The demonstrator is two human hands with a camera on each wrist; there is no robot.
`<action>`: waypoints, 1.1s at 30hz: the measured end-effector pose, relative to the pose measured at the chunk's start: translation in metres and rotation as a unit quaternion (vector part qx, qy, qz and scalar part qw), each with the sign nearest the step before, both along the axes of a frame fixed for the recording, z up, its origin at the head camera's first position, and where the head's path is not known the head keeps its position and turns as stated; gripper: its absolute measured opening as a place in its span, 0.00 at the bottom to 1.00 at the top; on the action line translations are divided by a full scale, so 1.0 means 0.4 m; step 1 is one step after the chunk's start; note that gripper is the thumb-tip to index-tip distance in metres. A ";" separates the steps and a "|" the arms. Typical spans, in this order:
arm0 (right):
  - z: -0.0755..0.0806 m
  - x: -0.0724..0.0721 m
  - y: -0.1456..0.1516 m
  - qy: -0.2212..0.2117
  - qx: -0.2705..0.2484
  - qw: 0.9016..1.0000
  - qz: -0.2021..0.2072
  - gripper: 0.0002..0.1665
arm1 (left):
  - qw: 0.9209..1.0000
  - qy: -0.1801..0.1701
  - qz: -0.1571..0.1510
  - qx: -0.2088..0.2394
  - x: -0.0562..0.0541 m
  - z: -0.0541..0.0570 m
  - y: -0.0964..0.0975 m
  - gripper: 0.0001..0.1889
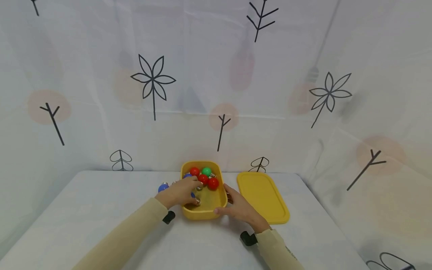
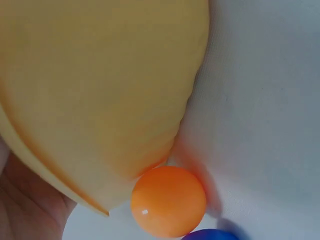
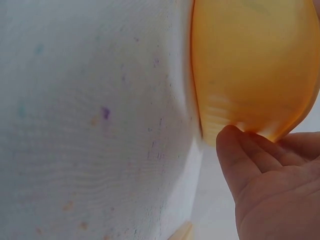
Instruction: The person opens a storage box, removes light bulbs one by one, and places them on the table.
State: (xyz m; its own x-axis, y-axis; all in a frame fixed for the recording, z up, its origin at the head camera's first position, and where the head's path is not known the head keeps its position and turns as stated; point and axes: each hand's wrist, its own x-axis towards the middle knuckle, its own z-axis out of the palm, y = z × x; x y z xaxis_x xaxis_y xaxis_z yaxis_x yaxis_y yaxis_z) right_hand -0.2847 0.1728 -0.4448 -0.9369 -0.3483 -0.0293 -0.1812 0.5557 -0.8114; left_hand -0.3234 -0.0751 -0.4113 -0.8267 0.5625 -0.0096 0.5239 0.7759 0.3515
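Note:
A yellow box (image 1: pixel 210 204) holds several coloured light bulbs with silvery bases: red bulbs (image 1: pixel 213 183), a green bulb (image 1: pixel 206 171) and blue ones. My left hand (image 1: pixel 180 191) reaches over the box's left wall, its fingertips down among the bulbs. Close to its thumb lies a blue bulb (image 1: pixel 192 195), partly covered by the hand; whether the fingers grip it I cannot tell. My right hand (image 1: pixel 237 205) holds the box at its front right corner, thumb at the front and fingers along the right side. In the right wrist view its fingertips (image 3: pixel 229 135) press the outer wall.
Outside the box on the left lie a blue bulb (image 1: pixel 163 187) and an orange bulb (image 2: pixel 169 201), the latter against the wall. A flat yellow lid (image 1: pixel 263 197) lies to the right. Behind the white table (image 1: pixel 101 210) hangs a patterned cloth (image 1: pixel 195 131).

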 end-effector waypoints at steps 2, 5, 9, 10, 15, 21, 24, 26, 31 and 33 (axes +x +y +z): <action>0.000 -0.001 0.000 0.000 0.000 1.000 0.002 0.62 | 1.000 -0.007 0.000 0.006 -0.001 0.000 0.002 0.29; -0.002 -0.002 0.000 -0.002 -0.003 1.000 0.002 0.62 | 1.000 -0.009 0.003 0.017 -0.002 -0.001 0.003 0.29; -0.007 -0.002 -0.001 0.000 -0.003 1.000 0.004 0.62 | 1.000 -0.001 0.004 0.026 -0.005 -0.009 0.003 0.28; -0.008 -0.002 -0.001 0.000 -0.002 1.000 0.004 0.62 | 1.000 0.001 0.003 0.028 -0.005 -0.010 0.002 0.28; -0.007 -0.002 -0.001 0.001 0.001 1.000 0.006 0.62 | 1.000 0.000 -0.005 0.027 -0.005 -0.009 -0.006 0.29; -0.006 -0.002 -0.001 -0.002 0.002 1.000 0.003 0.62 | 1.000 -0.028 0.009 0.000 -0.002 -0.009 0.005 0.29; -0.010 -0.002 -0.001 -0.005 0.000 1.000 0.003 0.62 | 0.999 -0.034 0.010 -0.007 0.004 -0.009 0.015 0.27; -0.009 -0.001 0.000 -0.006 -0.002 1.000 0.004 0.62 | 0.999 -0.033 0.009 -0.005 0.006 -0.010 0.021 0.26; -0.003 -0.001 0.001 -0.001 -0.004 1.000 0.005 0.61 | 1.000 -0.028 0.005 0.006 0.002 -0.014 0.033 0.25; -0.002 -0.002 0.001 0.000 -0.005 1.000 0.006 0.61 | 1.000 -0.028 0.006 0.004 -0.001 -0.016 0.037 0.26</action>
